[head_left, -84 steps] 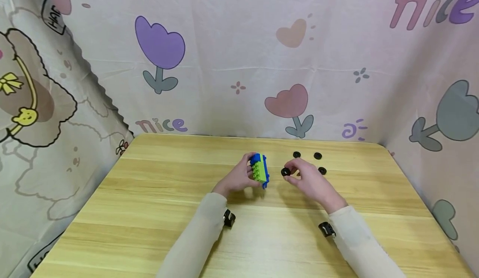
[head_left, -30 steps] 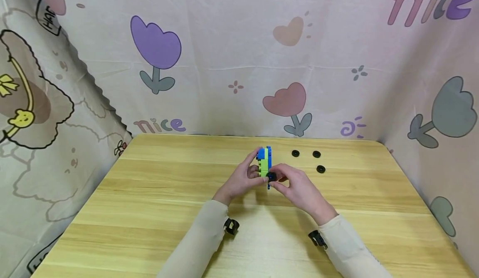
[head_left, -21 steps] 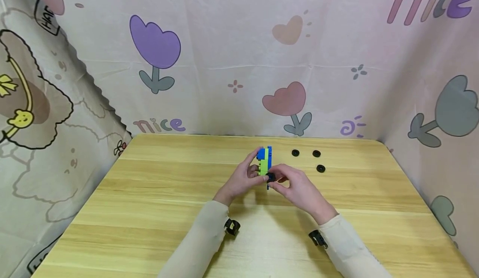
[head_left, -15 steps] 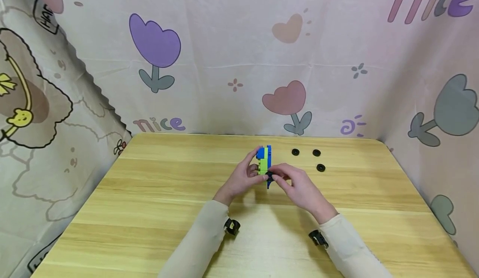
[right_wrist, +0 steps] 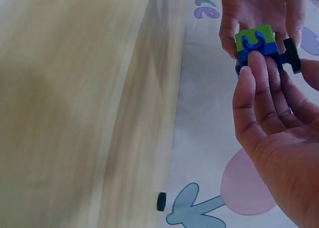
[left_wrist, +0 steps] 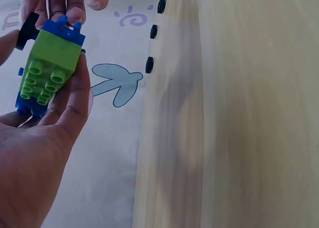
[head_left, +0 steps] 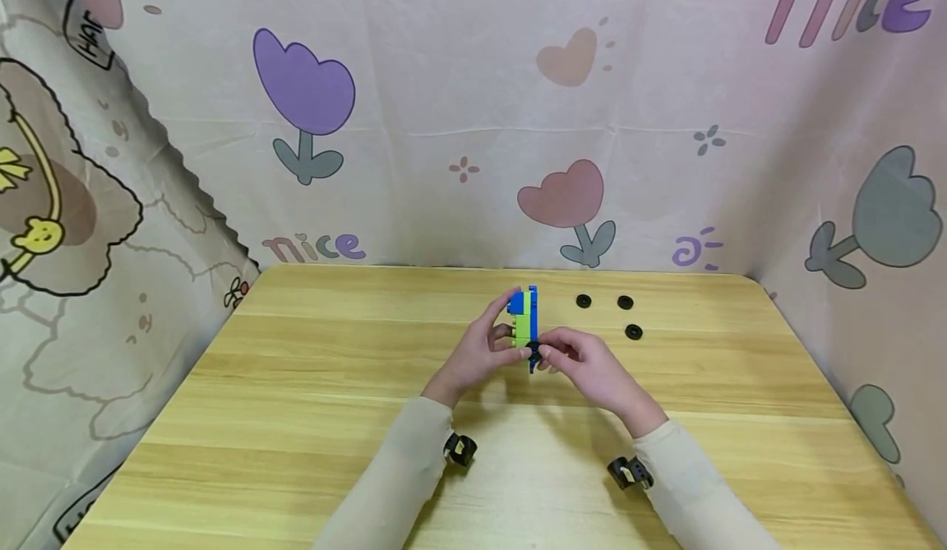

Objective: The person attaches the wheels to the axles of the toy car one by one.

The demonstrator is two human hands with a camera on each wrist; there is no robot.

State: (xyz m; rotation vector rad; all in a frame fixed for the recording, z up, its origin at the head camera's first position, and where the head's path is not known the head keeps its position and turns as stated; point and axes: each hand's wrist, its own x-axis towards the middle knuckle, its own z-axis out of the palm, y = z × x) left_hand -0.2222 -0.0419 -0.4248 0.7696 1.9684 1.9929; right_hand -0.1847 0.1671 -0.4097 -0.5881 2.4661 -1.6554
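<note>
My left hand (head_left: 481, 351) holds a toy vehicle (head_left: 522, 320) of green and blue building blocks above the table, its fingers and thumb at both ends. Green studs (left_wrist: 36, 66) face the left wrist camera. A black wheel (right_wrist: 292, 55) sits at the vehicle's near side, at the end of a blue peg; whether it is fully seated I cannot tell. My right hand (head_left: 592, 367) has its thumb at the wheel and its other fingers against the vehicle's blue base (right_wrist: 264, 50). The left thumb also lies close to the wheel.
Three loose black wheels (head_left: 584, 301), (head_left: 625, 302), (head_left: 633, 332) lie on the wooden table (head_left: 333, 353), right of the vehicle. A printed cloth (head_left: 444, 122) hangs behind the table's back edge and along its sides.
The right hand has brought a wheel from the right to the vehicle's side. The left hand has turned the vehicle more upright. Lately the right thumb and fingers have shifted slightly at the wheel.
</note>
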